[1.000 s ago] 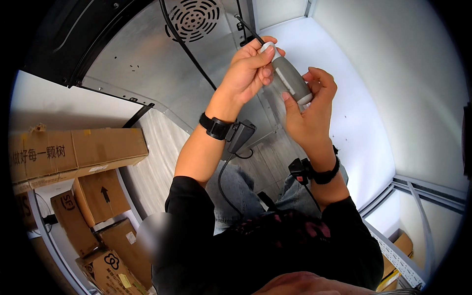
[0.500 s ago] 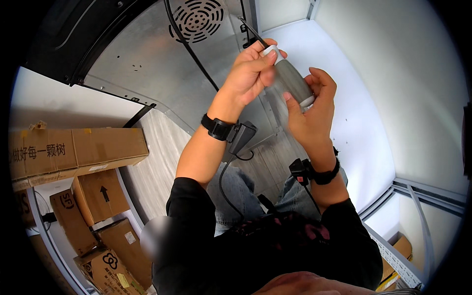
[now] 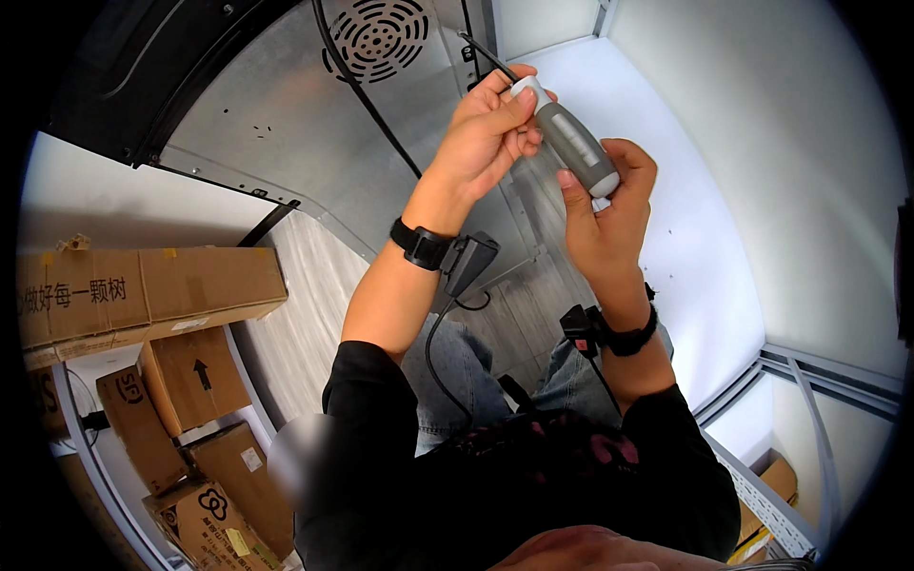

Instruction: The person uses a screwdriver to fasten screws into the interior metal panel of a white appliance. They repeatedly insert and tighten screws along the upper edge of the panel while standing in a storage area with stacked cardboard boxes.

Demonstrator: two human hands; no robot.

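Observation:
A screwdriver (image 3: 579,147) with a grey handle and pale collar slants across the space between my hands. Its dark shaft runs up and left, and the tip meets the upper right part of a grey metal panel (image 3: 314,143). My left hand (image 3: 484,133) pinches the pale collar where the shaft begins. Around the butt end of the handle, my right hand (image 3: 609,209) is closed, with the thumb on the near side. Whatever the tip touches is too small to make out.
A black cable (image 3: 367,100) hangs across the panel beside a round slotted vent (image 3: 376,40). Cardboard boxes (image 3: 195,381) fill a shelf at the lower left. White surfaces and a metal frame (image 3: 828,381) stand at the right. Thin cables run from both wrist straps.
The screwdriver handle has turned about its length, and its butt has shifted slightly right. My right hand has moved a little right with it. The left hand keeps its hold on the collar.

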